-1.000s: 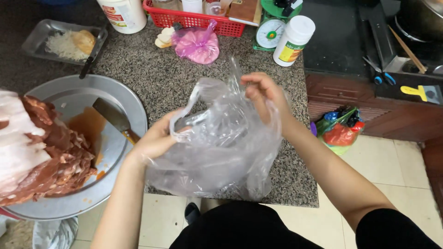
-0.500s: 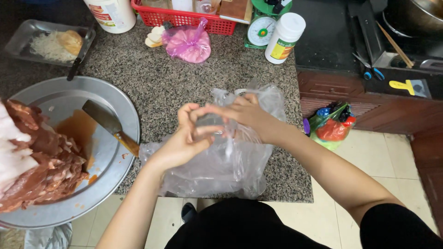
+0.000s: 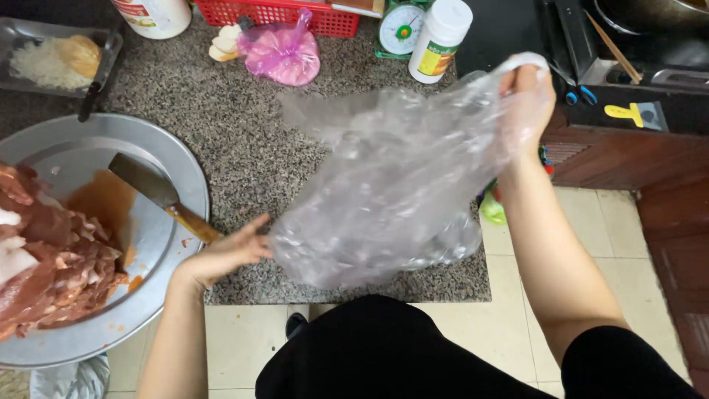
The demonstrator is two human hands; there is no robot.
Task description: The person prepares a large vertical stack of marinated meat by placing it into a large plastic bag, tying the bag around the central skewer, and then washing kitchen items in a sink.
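1. The person's right hand (image 3: 526, 92) is holding up a clear plastic bag (image 3: 391, 185) at about 2 o'clock in the view, its grip pinching the bag's top edge inside a closed fist, above the right edge of the tabletop (image 3: 236, 133).
2. The bag is hanging and spreading from that fist down toward 7 o'clock, wrinkled and see-through, over the speckled granite tabletop and its front edge.
3. The left hand (image 3: 229, 251) is lying at about 8 o'clock from the bag's middle, its grip spread with fingers loosely open, the fingertips just touching or just beside the bag's lower left corner; which of the two cannot be told.
4. Just beside the left hand, toward 10 o'clock, a cleaver (image 3: 159, 193) with a wooden handle is resting on the rim of a large round metal tray (image 3: 177, 155), blade pointing inward.
5. A heap of raw sliced meat (image 3: 52, 258) is sitting in the tray's left part, at 9 o'clock in the view, with brownish liquid pooling beside it.
6. At 12 o'clock, well apart from the hands, a knotted pink plastic bag (image 3: 281, 53) is lying in front of a red basket (image 3: 295, 15).
7. To its right, a small green kitchen scale (image 3: 401, 28) and a white bottle (image 3: 439, 37) with a yellow label are standing close together.
8. At 11 o'clock, a shallow metal dish (image 3: 111, 48) is holding pale grated food.
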